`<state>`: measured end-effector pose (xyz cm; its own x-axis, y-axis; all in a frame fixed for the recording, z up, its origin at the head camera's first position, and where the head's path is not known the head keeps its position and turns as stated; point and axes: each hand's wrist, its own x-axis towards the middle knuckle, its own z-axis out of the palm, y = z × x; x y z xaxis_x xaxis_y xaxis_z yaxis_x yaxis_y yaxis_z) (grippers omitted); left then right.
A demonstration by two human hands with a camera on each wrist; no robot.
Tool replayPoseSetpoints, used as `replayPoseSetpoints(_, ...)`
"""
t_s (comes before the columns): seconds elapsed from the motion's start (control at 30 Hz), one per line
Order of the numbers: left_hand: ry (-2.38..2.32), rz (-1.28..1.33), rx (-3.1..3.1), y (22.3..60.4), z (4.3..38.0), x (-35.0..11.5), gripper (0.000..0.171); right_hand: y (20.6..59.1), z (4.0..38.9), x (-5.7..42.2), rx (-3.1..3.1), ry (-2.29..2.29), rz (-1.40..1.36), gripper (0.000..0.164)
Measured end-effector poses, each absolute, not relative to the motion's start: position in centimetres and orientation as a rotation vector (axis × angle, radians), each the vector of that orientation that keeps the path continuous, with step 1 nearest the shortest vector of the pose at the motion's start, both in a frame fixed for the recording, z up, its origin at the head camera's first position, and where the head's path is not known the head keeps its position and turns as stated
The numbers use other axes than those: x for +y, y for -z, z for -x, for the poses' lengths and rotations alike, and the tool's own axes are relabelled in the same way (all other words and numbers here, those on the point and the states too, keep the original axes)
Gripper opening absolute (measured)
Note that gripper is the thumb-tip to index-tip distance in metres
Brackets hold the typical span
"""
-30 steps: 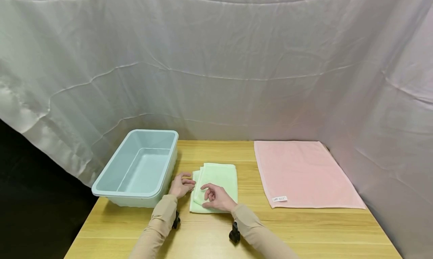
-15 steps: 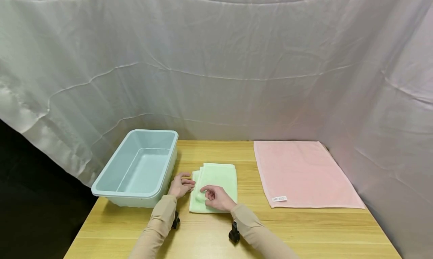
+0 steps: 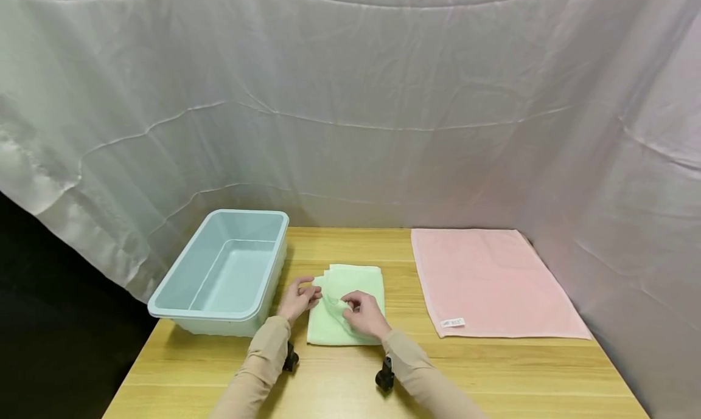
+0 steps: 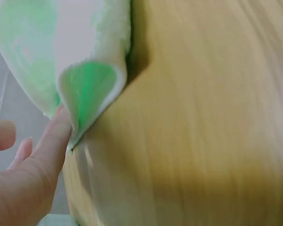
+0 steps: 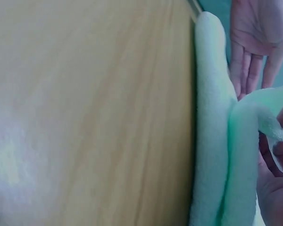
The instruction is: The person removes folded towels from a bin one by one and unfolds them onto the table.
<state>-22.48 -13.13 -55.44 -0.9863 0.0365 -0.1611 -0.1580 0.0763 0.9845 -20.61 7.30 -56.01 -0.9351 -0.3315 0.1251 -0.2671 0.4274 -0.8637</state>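
A folded pale green towel lies on the wooden table in front of the person. My right hand pinches its top layer between thumb and fingers, and that layer lifts into a ridge. The right wrist view shows the raised edge of the towel bent up at the fingers. At the towel's left edge, my left hand rests with fingers extended against the cloth. From the left wrist, its fingers lie along the towel beside an open, looped fold.
Close to my left hand stands a light blue plastic tub with nothing visible inside. A pink towel with a white label is spread flat on the right of the table. Grey curtain hangs behind and at the sides.
My right hand has closed on the top layer of the green towel and moved slightly up and right, raising it. My left hand has shifted a little right onto the towel's edge.
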Motion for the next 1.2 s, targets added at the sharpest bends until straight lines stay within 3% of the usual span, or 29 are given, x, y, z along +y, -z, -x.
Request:
replayPoseSetpoints(0.27,-1.998,0.126,2.130,54.7,22.7,-12.5,0.047,54.9,20.6,7.8,2.605,1.761,0.342,0.021)
replayPoseSetpoints(0.53,-1.747,0.082,2.308,53.5,22.7,-13.1,0.066,50.4,19.6,9.2,2.498,2.019,0.232,0.020)
replayPoseSetpoints(0.77,-1.536,0.123,2.538,53.3,22.6,-14.6,0.068,52.4,20.2,13.4,2.519,2.209,0.034,0.025)
replayPoseSetpoints(1.2,-1.544,0.137,2.524,53.2,22.5,-15.3,0.072,55.2,16.3,18.9,2.350,2.207,-0.363,0.033)
